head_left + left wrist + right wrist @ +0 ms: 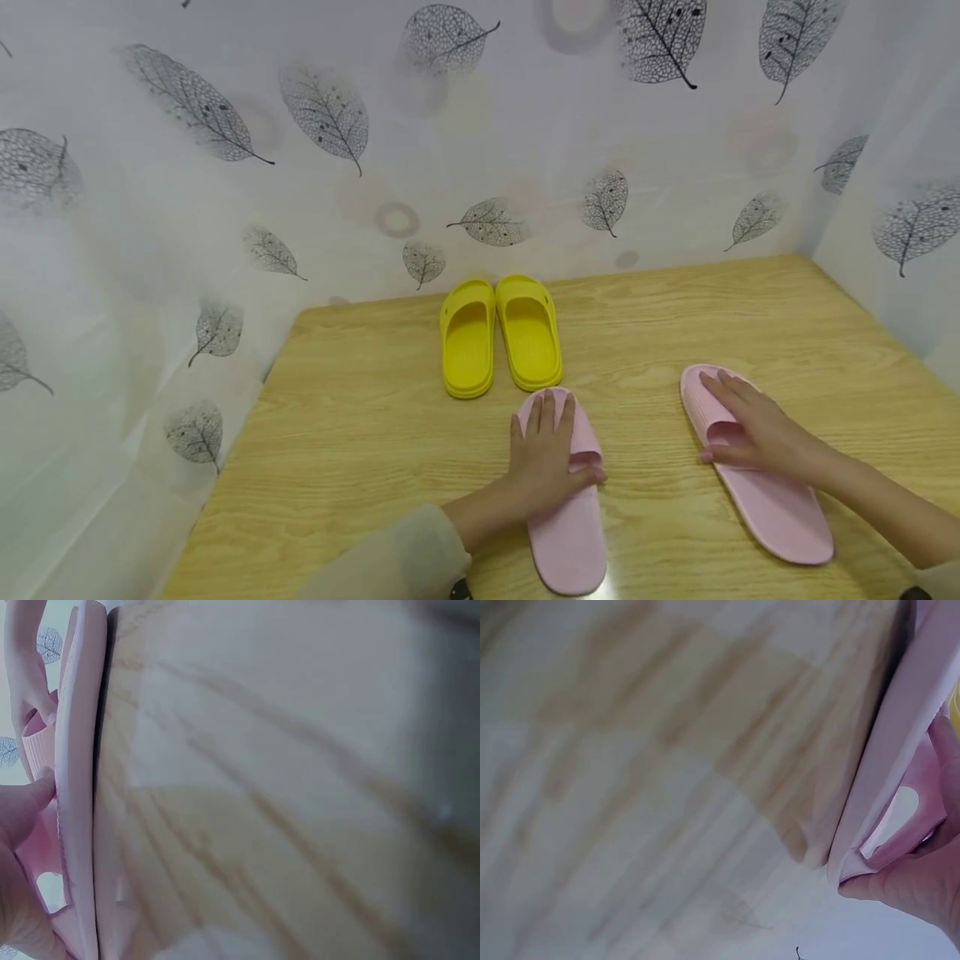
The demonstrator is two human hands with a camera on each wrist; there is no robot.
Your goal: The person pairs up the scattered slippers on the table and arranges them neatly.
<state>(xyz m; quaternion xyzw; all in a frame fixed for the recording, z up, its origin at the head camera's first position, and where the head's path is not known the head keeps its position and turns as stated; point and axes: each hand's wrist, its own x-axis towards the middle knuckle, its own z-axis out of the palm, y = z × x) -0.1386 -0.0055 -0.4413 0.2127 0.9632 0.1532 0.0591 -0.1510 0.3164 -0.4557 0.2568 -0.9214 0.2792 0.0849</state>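
Two pink slippers lie on the wooden table with their toes pointing away. On the left pink slipper [567, 542] rests my left hand [542, 467], its straight, spread fingers across the strap and its thumb reaching to the right edge. My right hand [761, 433] lies over the strap of the right pink slipper [787, 512], fingers extended toward the toe, thumb at the left edge. The right wrist view catches a fingertip [859, 886] against the slipper's rim. In the left wrist view the thumb [30, 799] touches the slipper's side.
A pair of yellow slippers [468, 354] stands side by side at the table's far edge, just beyond the left pink slipper. Behind and at both sides hangs a white curtain [510, 125] printed with dark leaves. The glossy wooden tabletop [360, 433] shows around the slippers.
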